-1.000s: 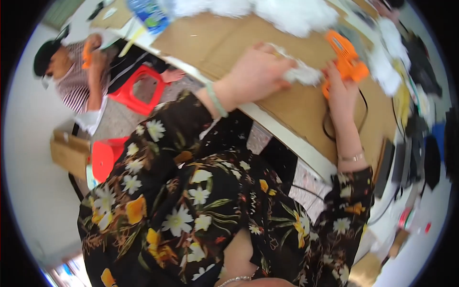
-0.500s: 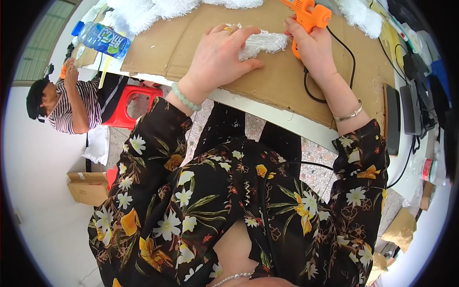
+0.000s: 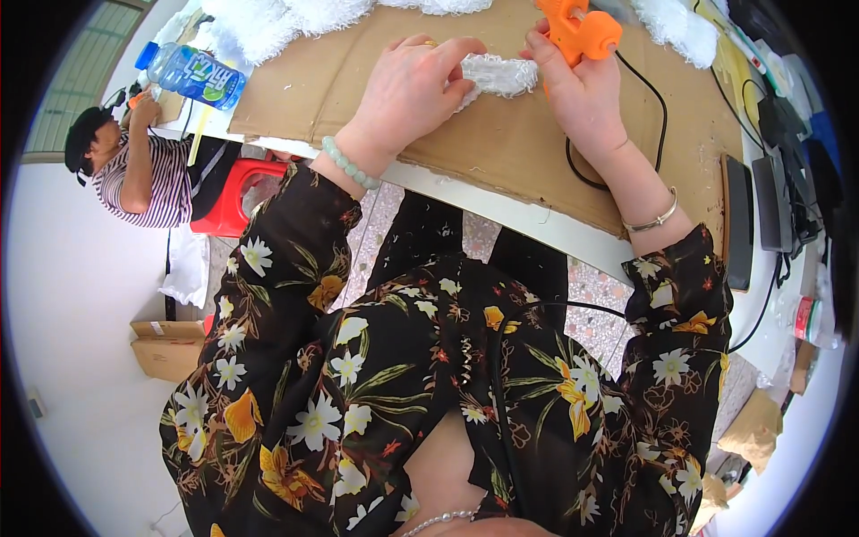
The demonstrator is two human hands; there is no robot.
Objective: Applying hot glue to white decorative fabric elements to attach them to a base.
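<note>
Fringed strip of white fluffy material [image 3: 506, 78]: placed on a flat sheet of brown cardboard [image 3: 501, 152], between the two hands. Left hand [image 3: 407, 94]: set at the strip's left end; thumb and forefinger are parted around that end, but whether it is pinched cannot be told; the remaining fingers are partly hidden. Right hand [image 3: 583, 103]: fingers wrapped round the handle of an orange plastic glue gun [image 3: 582, 34], held near the strip's right end. Thin black cable [image 3: 663, 116]: looped beside the right wrist. Clear plastic bottle with blue cap [image 3: 197, 75]: placed at far left. White fluffy pieces [image 3: 304, 16]: heaped along the far side.
</note>
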